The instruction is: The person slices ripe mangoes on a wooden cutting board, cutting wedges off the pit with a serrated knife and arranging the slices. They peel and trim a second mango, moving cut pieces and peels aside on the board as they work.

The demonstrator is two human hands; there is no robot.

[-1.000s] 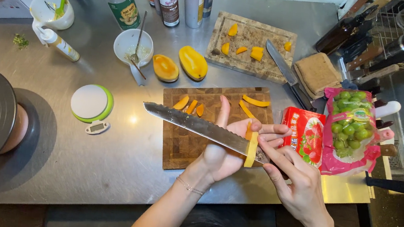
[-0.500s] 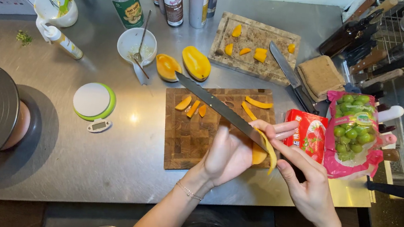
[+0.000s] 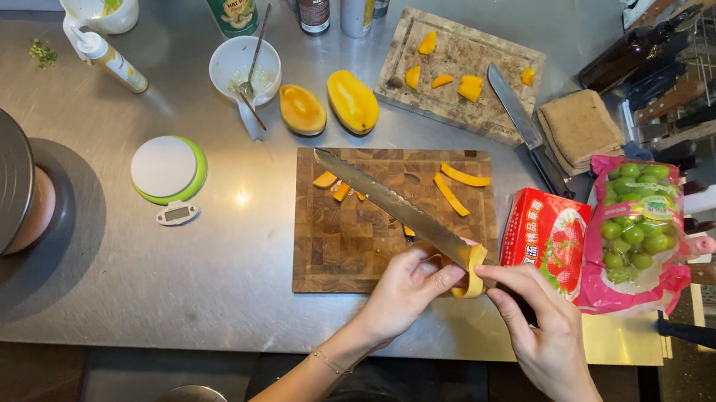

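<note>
My knife (image 3: 393, 206) has swung round: 1 s ago the blade lay nearly level across my left palm, tip out to the left; now it slopes up-left over the dark board (image 3: 344, 253), tip near the far left corner. My left hand (image 3: 406, 290), open w/ thumb up before, has curled in below the blade & pinches the mango slice (image 3: 473, 273) at the blade's heel. The slice stood upright on the edge; now it curves over it. My right hand (image 3: 544, 331) has dropped closer to me, just right of the slice.
</note>
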